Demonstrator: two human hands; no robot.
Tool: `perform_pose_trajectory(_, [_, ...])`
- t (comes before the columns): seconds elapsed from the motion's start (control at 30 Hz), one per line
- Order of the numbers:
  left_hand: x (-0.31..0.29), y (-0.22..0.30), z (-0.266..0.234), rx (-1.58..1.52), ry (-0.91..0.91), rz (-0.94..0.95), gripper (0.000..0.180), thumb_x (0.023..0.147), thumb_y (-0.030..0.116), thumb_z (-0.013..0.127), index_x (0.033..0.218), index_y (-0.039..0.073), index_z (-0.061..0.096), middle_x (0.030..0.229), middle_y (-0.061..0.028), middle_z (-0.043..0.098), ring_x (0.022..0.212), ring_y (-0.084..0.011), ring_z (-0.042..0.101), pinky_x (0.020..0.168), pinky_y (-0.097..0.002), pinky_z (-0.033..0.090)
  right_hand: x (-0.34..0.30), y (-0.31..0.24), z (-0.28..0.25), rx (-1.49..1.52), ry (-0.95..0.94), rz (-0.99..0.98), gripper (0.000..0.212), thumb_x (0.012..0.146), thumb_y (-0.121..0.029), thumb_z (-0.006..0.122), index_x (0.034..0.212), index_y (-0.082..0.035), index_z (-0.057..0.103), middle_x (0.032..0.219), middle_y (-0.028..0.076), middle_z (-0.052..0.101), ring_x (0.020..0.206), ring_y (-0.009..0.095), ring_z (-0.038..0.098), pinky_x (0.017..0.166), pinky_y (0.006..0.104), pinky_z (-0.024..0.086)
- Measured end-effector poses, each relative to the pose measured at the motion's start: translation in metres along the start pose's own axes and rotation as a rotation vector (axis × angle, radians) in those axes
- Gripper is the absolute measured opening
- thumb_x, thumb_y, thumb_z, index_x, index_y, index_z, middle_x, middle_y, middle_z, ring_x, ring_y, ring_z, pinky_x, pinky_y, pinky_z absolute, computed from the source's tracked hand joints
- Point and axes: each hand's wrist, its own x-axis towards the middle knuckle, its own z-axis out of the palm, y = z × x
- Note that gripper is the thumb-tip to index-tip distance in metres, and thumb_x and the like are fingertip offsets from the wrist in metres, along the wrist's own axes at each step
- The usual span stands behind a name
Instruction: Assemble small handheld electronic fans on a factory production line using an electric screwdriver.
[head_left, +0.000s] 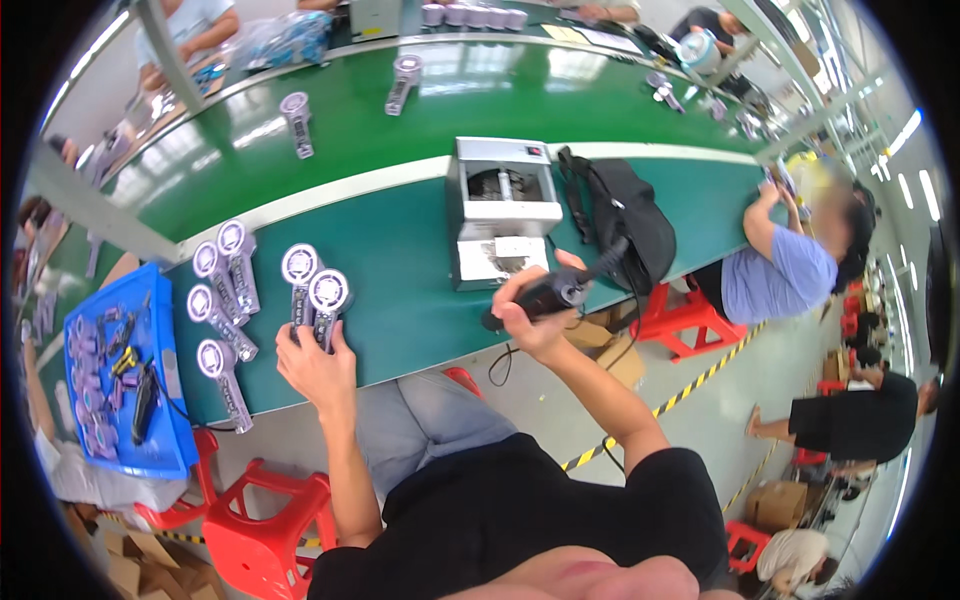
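My left hand (318,362) is closed round the handle of a purple handheld fan (328,290), whose round head points away from me on the green bench. A second purple fan (300,264) lies right beside it, partly covered. In my right hand (533,312) is a black electric screwdriver (552,292), held above the bench's front edge with its cable running off to the right. Behind that hand stands a grey metal screw feeder (505,215) with an open top.
More purple fans (222,360) lie to the left, near a blue tray (172,400) of parts and tools. A black backpack (625,215) rests right of the feeder. Beyond runs a green conveyor (350,130) carrying fans. A co-worker (785,260) sits at the right; red stools (265,530) stand below.
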Motion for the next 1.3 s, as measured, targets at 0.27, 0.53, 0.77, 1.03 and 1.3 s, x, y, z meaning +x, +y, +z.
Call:
perform_pose_trajectory(0.27, [0.002, 0.001, -0.001, -0.092, 0.046, 0.095, 0.029, 0.075, 0.013, 0.068, 0.095, -0.004, 0.056, 0.129, -0.0279, 0.045, 0.122, -0.0432, 0.042, 0.103, -0.0541, 0.033, 0.012, -0.017, 0.004, -0.273, -0.047, 0.054, 0.078, 0.089, -0.036, 0.066, 0.134, -0.010, 0.008, 0.074, 0.010, 0.057, 0.057, 0.016, 0.057, 0.058, 0.0302, 0.051])
perform_pose_trajectory(0.53, [-0.025, 0.008, 0.006, -0.364, 0.004, 0.201, 0.047, 0.077, -0.013, 0.053, 0.124, -0.010, 0.052, 0.136, -0.0272, 0.046, 0.128, -0.0455, 0.043, 0.105, -0.0496, 0.038, 0.013, -0.003, 0.009, 0.009, -0.100, 0.037, 0.089, 0.076, -0.002, 0.074, 0.137, -0.015, 0.010, 0.082, 0.014, 0.057, 0.059, 0.017, 0.058, 0.054, 0.0285, 0.051])
perform_pose_trajectory(0.77, [-0.038, 0.037, 0.010, -0.562, -0.114, 0.324, 0.047, 0.074, -0.017, 0.051, 0.121, -0.012, 0.054, 0.131, -0.0253, 0.051, 0.125, -0.0445, 0.047, 0.101, -0.0444, 0.044, 0.008, -0.002, 0.001, -0.082, -0.105, 0.083, 0.091, 0.075, 0.002, 0.070, 0.139, -0.015, 0.007, 0.085, 0.016, 0.061, 0.060, 0.017, 0.059, 0.057, 0.0273, 0.050])
perform_pose_trajectory(1.03, [-0.007, 0.046, -0.004, -0.719, -0.574, 0.502, 0.061, 0.070, -0.010, 0.059, 0.129, -0.001, 0.051, 0.146, -0.0214, 0.037, 0.136, -0.0419, 0.034, 0.105, -0.0438, 0.039, 0.007, 0.003, -0.001, -0.009, -0.125, 0.067, 0.096, 0.077, -0.003, 0.074, 0.140, -0.017, 0.003, 0.083, 0.017, 0.061, 0.062, 0.018, 0.060, 0.056, 0.0279, 0.050])
perform_pose_trajectory(1.3, [-0.011, 0.047, 0.006, -0.755, -0.572, 0.627, 0.052, 0.068, -0.005, 0.063, 0.119, 0.001, 0.059, 0.143, -0.0173, 0.043, 0.135, -0.0383, 0.037, 0.104, -0.0426, 0.041, 0.002, 0.000, -0.001, -0.031, 0.057, 0.099, 0.088, 0.079, -0.003, 0.070, 0.138, -0.011, 0.005, 0.073, 0.012, 0.060, 0.054, 0.015, 0.058, 0.052, 0.0263, 0.049])
